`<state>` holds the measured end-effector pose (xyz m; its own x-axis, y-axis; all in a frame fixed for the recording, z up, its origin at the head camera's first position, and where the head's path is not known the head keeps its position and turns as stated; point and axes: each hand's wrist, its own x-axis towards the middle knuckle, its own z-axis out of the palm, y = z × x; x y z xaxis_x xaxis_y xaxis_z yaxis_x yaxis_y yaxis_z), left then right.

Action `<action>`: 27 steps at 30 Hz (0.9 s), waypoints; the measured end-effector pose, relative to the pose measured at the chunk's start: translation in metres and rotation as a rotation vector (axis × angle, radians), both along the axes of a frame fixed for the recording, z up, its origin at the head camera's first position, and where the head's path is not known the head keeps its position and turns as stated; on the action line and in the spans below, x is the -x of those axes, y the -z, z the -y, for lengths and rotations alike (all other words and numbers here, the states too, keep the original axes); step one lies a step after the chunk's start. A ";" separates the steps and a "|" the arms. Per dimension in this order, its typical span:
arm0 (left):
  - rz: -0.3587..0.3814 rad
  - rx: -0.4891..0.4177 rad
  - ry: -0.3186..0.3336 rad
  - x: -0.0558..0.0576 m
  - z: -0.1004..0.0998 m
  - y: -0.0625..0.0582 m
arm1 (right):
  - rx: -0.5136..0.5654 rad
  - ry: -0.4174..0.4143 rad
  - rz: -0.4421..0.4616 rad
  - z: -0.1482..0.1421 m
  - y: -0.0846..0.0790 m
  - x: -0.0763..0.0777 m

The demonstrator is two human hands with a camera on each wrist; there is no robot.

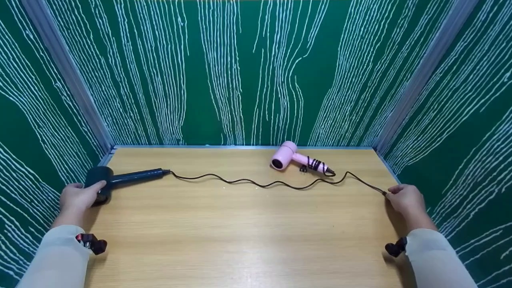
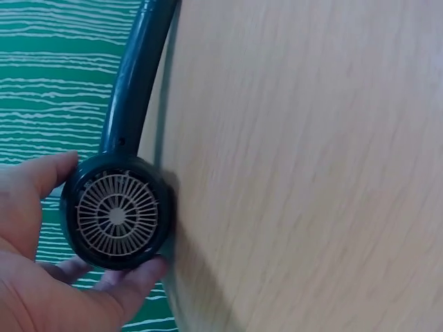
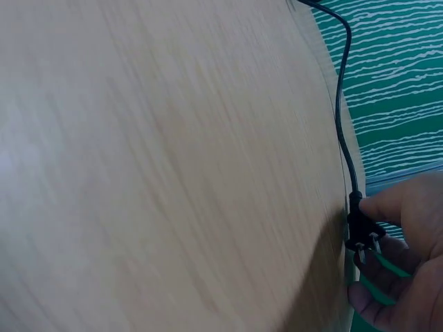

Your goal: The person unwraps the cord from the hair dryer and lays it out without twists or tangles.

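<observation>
Green walls point(image 1: 192, 92) w/ rough white streaks stood at the back & on both sides, grey metal posts point(image 1: 72, 72) in the corners; inside them spread the tabletop point(image 1: 240, 236), pale wood w/ fine grain, a soft shine on its near middle; the dark hair dryer point(image 1: 120, 180) was at the far-left side of it, handle pointing right, its round grille point(image 2: 116, 216) facing the left-wrist cam; couldn't tell if it rested on the wood or was lifted a bit; the pink hair dryer point(image 1: 285, 155) lay near the back edge, right of centre, untouched, black cable wound round its handle; left hand point(image 1: 78, 196) was curled round the dark one's head, opened only about as wide as that head; right hand point(image 1: 408, 200), over by the right edge, was nearly closed, thumb & fingers pinching the plug; the long black cord point(image 1: 262, 186) ran wavy btwn the two, slack, passing just in front of the pink one; smallest was the plug point(image 3: 358, 221), prongs showing among the fingers; step in hand was prob. spreading the cord lengthwise; next move, I'd guess, called for a steady left hold & firm right pinch, so slack could be managed w/o snagging the pink one.
</observation>
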<state>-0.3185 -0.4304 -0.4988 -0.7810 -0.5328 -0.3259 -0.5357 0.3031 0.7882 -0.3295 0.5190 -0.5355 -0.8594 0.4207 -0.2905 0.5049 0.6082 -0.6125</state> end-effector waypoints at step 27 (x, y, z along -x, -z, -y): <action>-0.254 0.300 -0.052 0.013 -0.047 -0.027 | 0.002 -0.068 -0.057 0.026 -0.029 0.005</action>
